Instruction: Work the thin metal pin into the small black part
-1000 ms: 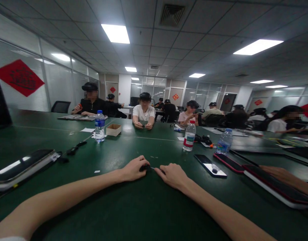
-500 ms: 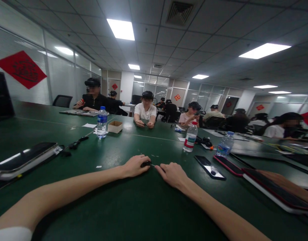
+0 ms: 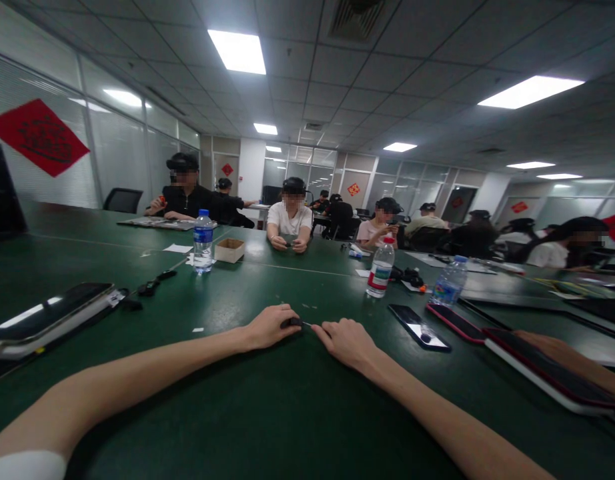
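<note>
My left hand (image 3: 272,327) rests on the green table (image 3: 212,413), its fingers closed round a small black object (image 3: 291,323) too small to name. Just to its right, my right hand (image 3: 347,341) lies curled with thumb and fingertips pointing at the black object. A thin, light metal rod (image 3: 307,325) spans the short gap between the two hands. Its right end runs to my right fingertips, and whatever it belongs to is hidden inside that hand.
Bottles (image 3: 203,241) (image 3: 381,268) and a small cardboard box (image 3: 230,251) stand beyond my hands. Phones (image 3: 419,327) (image 3: 455,323) lie to the right, near another person's hand (image 3: 562,357). A dark-topped stack (image 3: 52,313) lies left. Several people sit around.
The camera view has shifted slightly. Both hands keep nearly the same pose, and the right hand may have shifted a touch; the black object stays in my left hand.
</note>
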### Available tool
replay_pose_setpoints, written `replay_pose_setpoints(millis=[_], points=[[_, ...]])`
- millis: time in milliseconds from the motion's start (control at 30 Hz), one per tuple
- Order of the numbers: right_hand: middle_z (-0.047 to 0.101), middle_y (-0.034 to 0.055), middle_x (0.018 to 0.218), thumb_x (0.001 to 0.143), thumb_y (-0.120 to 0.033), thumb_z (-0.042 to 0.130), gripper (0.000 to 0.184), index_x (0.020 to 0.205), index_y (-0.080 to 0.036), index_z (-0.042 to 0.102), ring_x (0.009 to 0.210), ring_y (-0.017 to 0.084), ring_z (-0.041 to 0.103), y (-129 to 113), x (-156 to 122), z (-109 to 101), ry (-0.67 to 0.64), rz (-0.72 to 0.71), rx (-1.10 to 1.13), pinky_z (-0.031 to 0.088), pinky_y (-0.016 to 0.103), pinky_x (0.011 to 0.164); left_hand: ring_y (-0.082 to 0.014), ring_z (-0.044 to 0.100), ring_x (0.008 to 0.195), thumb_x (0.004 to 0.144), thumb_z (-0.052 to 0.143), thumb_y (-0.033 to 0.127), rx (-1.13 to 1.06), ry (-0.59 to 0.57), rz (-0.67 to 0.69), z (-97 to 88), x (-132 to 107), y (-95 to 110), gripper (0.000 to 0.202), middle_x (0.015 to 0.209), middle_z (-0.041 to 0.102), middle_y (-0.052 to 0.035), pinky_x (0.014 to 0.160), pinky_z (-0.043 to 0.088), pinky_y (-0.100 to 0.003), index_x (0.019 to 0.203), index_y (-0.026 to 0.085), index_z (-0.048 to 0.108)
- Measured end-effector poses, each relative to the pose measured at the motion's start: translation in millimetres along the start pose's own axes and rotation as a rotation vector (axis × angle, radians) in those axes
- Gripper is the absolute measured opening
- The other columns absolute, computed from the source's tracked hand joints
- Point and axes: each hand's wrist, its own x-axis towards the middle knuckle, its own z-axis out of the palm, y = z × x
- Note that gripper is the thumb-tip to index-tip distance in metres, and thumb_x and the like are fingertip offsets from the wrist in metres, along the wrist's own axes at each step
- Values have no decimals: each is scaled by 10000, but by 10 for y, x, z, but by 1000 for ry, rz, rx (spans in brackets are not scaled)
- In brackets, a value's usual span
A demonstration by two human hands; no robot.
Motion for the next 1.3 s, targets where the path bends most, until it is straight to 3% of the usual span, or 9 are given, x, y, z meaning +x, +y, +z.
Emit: replay_pose_setpoints(millis=[367, 633, 867, 1300], points=[[692, 88, 763, 1000, -485, 176, 567, 931, -182, 649, 649, 209, 664, -53, -55, -109, 48, -120, -246, 459, 301, 597, -180, 613, 891, 929, 494, 389, -11, -71, 59, -14, -12, 5, 283, 999, 657, -66, 795, 462, -280, 1052, 169, 622], [695, 89, 769, 1009, -432, 247, 479, 925, -176, 643, 640, 201, 669, -95, -139, -137, 83, -206, -306, 435, 266, 562, -181, 614, 885, 918, 517, 359, -57, -105, 130, -47, -30, 30, 249, 953, 663, -72, 800, 457, -269, 997, 155, 637], [687, 65, 741, 1006, -473, 222, 526, 900, -185, 649, 590, 143, 632, -3, -125, 0, 123, -237, -204, 396, 228, 562, -157, 608, 850, 896, 566, 345, -157, -138, 128, -139, -69, 60, 225, 934, 662, -57, 767, 452, -236, 981, 153, 649], [670, 32, 730, 995, -505, 237, 554, 837, -194, 668, 611, 132, 606, 33, -91, 93, 147, -198, 52, 420, 231, 615, -148, 608, 814, 880, 584, 394, -333, -109, -28, -212, -74, 84, 271, 930, 669, -38, 729, 455, -234, 1004, 165, 660]])
